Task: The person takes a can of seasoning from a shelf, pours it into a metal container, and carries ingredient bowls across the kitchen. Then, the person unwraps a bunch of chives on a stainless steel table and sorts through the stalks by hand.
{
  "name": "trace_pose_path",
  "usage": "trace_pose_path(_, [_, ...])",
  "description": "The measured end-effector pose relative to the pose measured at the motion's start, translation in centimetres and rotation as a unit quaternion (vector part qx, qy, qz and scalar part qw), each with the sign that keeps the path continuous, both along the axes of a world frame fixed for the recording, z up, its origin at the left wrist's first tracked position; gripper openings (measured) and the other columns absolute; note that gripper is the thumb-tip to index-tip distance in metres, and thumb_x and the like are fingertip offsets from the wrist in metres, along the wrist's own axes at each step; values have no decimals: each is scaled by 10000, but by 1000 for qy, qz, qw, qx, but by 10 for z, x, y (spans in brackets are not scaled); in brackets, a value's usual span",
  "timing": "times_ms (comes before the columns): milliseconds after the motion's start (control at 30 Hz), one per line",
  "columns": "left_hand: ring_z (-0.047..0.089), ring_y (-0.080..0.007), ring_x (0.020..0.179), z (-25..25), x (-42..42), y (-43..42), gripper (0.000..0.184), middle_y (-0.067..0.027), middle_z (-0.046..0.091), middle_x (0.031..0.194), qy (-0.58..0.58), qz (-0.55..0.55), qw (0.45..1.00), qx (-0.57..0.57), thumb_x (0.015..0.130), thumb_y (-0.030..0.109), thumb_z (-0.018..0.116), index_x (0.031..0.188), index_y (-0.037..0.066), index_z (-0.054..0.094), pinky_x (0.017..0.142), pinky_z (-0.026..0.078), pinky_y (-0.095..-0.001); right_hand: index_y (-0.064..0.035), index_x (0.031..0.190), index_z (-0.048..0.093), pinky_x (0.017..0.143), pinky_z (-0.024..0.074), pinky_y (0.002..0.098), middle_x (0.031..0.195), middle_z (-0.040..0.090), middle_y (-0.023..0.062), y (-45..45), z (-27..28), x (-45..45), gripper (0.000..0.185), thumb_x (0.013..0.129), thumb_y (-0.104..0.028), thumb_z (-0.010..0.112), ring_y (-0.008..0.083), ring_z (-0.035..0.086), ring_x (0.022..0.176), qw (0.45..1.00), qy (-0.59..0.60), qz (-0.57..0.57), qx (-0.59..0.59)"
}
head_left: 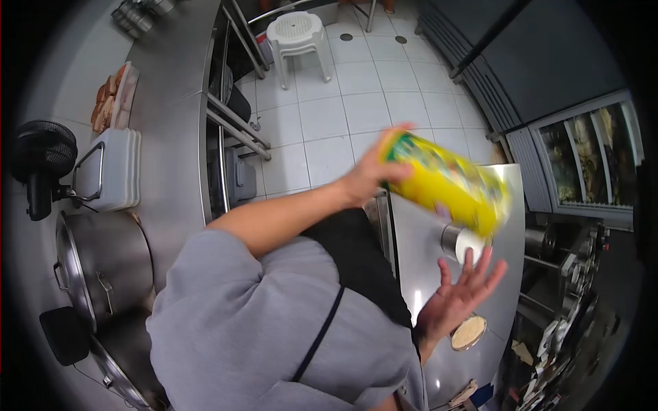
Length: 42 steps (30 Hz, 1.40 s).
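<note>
One yellow container with a green end [449,181] is being held in the air by the left hand [373,177], which is closing its fingers around the green end. The container is looking blurred, and it is partly covering the view of the metal surface [430,274]. The right hand [456,303] is holding nothing; it is opening wide, with the fingers spreading apart. On the surface, one metal cylinder with a white round top [472,246] is standing just beyond these fingers; whether they are touching it, I cannot tell. One round dish with beige content [469,333] is lying beside the right hand. On the other side of the person, two large metal pots [113,257] and one black fan [42,154] are showing. On the tiled floor [329,116], one stack of white stools [296,29] is standing; their number I cannot count.
</note>
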State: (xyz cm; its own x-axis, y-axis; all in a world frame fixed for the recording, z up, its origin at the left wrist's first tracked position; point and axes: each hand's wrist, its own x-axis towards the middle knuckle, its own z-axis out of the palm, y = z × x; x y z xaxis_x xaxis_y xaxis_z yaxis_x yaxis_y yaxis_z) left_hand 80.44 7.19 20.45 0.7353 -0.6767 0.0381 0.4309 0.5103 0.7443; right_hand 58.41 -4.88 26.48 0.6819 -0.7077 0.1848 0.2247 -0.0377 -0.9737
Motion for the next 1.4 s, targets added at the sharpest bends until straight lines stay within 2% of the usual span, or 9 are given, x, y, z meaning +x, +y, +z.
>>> trace_pose_path(133, [566, -299, 1149, -90, 105, 60, 646, -113, 521, 1285, 181, 234, 952, 78, 870, 454, 700, 1372, 205, 379, 785, 574, -546, -52, 1488, 389, 866, 543, 373, 1494, 429, 148, -2, -12, 42, 765, 840, -222, 759, 255, 499, 1267, 990, 86, 101, 54])
trace_pose_path(367, [499, -399, 1201, -183, 310, 207, 637, -158, 497, 1326, 341, 586, 734, 50, 893, 619, 555, 1350, 181, 485, 918, 511, -647, 14, 1294, 582, 802, 554, 314, 1213, 641, 136, -1, -66, 116, 464, 903, -193, 723, 191, 634, 1018, 956, 263, 99, 79])
trace_pose_path(767, [467, -316, 1307, -249, 451, 346, 608, -42, 473, 1443, 382, 684, 617, -79, 939, 634, 420, 1436, 286, 456, 956, 494, -623, -4, 1285, 594, 761, 515, 275, 1098, 675, 84, 35, -85, 291, 424, 943, -228, 707, 136, 632, 922, 912, 381, 117, 99])
trace_pose_path(900, [487, -404, 1315, -315, 483, 412, 571, -194, 484, 1416, 284, 697, 589, -294, 1053, 420, 319, 1486, 49, 340, 1021, 511, -578, 2, 1270, 614, 768, 515, 268, 1069, 686, 90, 42, -80, 325, 398, 934, -187, 713, 123, 626, 901, 904, 402, 119, 84])
trace_pose_path(1000, [535, -443, 1265, -324, 485, 411, 600, -269, 515, 1333, 311, 715, 581, -234, 1059, 377, 311, 1444, -81, 272, 1055, 495, -559, 1, 1258, 623, 766, 511, 264, 1068, 689, 91, 45, -80, 339, 378, 938, -183, 706, 118, 624, 895, 901, 405, 132, 80])
trace_pose_path(1067, [592, -428, 1185, -249, 471, 352, 667, -251, 575, 1236, 316, 729, 589, -148, 1005, 427, 433, 1376, -115, 313, 1020, 527, -531, -2, 1253, 628, 769, 509, 261, 1072, 690, 88, 47, -87, 345, 368, 945, -189, 697, 117, 623, 891, 899, 405, 144, 81])
trace_pose_path(1133, [652, -416, 1024, -272, 453, 312, 425, -294, 602, 1159, 316, 600, 731, -80, 952, 444, 514, 1250, 150, 441, 868, 576, -534, -8, 1254, 632, 774, 507, 256, 1076, 692, 82, 45, -94, 346, 360, 956, -205, 684, 117, 623, 886, 894, 416, 152, 71])
trace_pose_path(1267, [651, -314, 971, -288, 381, 175, 529, -199, 617, 1205, 327, 145, 913, 198, 968, 490, 519, 1355, 132, 473, 845, 539, -460, -22, 1264, 635, 813, 502, 262, 1052, 705, 59, 46, -110, 345, 356, 990, -249, 632, 120, 629, 919, 892, 402, 171, 120])
trace_pose_path(1400, [615, -244, 1093, -311, 302, 90, 571, -124, 604, 1302, 100, -367, 814, 439, 984, 504, 534, 1402, 116, 512, 913, 510, -404, -16, 1246, 652, 849, 505, 286, 1031, 712, 68, 49, -111, 328, 373, 1022, -303, 572, 130, 633, 922, 914, 366, 161, 64])
